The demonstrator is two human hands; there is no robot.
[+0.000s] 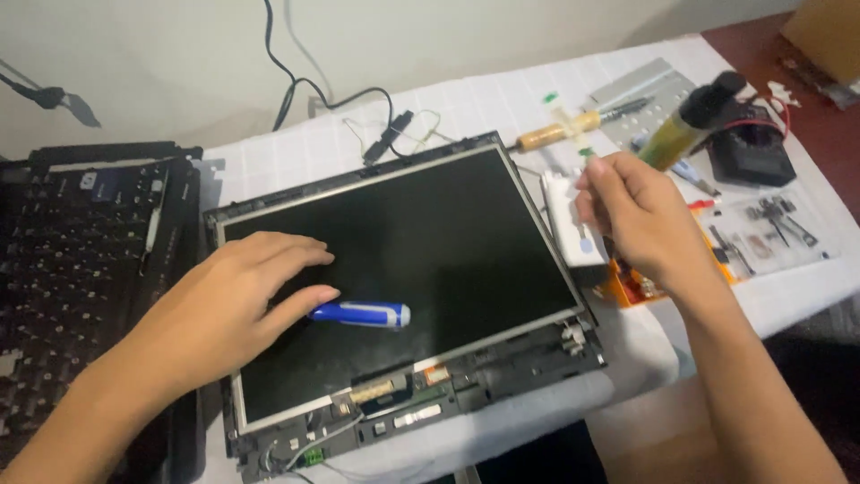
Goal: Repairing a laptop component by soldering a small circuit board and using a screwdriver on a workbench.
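Note:
A dark laptop screen panel [430, 242] lies flat on a white cloth, its bare frame and small circuit parts showing along the near edge. On the glass rests a blue and white screwdriver [363, 314]. My left hand [237, 305] lies flat on the panel, its thumb touching the blue handle. My right hand [636, 215] hovers over the panel's right edge, fingers closed around a screwdriver with a yellow-green and black handle [690, 121] that points up and away.
A detached black keyboard [85, 260] lies at left. A white block [573, 220] sits by the panel's right edge, an orange case [627, 287] beside it. Behind are a wooden-handled screwdriver [560, 133], a metal plate [640, 90], a black device [752, 152], cables [305, 90] and a bag of parts [770, 229].

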